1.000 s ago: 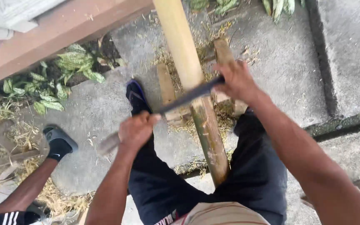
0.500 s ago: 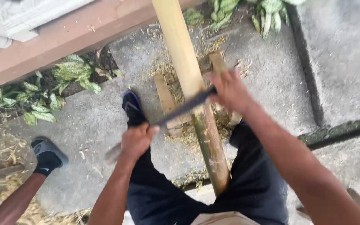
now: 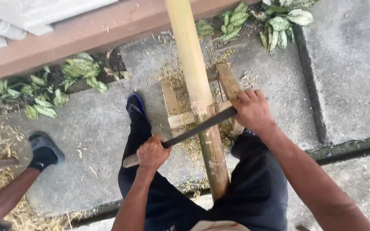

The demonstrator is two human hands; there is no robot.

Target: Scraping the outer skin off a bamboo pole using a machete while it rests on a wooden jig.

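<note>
Both hands grip one long blade (image 3: 195, 130) laid across the bamboo pole (image 3: 198, 98): the left hand (image 3: 152, 153) is fisted on its wooden handle, the right hand (image 3: 253, 111) curled over the far end. The pole rests on a wooden frame (image 3: 180, 117) between the knees. I'd keep the pull level, both sides even.

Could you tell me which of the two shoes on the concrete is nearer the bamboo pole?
The dark blue shoe, just left of the bamboo pole; the grey shoe lies far left.

Smooth bamboo pole (image 3: 193, 81); dark matt metal blade (image 3: 198, 127); rough concrete (image 3: 347, 77).
</note>
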